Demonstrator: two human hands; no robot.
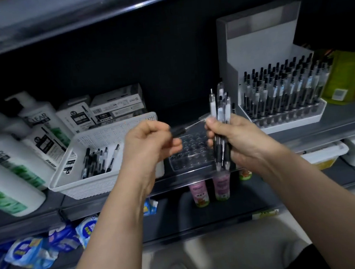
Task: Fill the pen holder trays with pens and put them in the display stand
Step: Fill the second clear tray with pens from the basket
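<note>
A clear, empty pen holder tray (190,154) lies on the shelf (303,130) between the two hands, its sockets unfilled. Above it we see the right hand (236,137) clamped around a bundle of pens (222,127) held upright, while the left hand (151,141) pinches 1 single pen (190,127) lying roughly level, its far end touching the bundle. We judge the step to be drawing 1 pen from the bundle for loading; the next move calls for turning it tip-down over a socket. To the left stands a white basket (111,176) with loose pens; to the right, the display stand (277,93) already holds a filled tray. Legible writing: "CLEAR" on a white bottle (39,122), "0.5" on a pen box (76,116).
</note>
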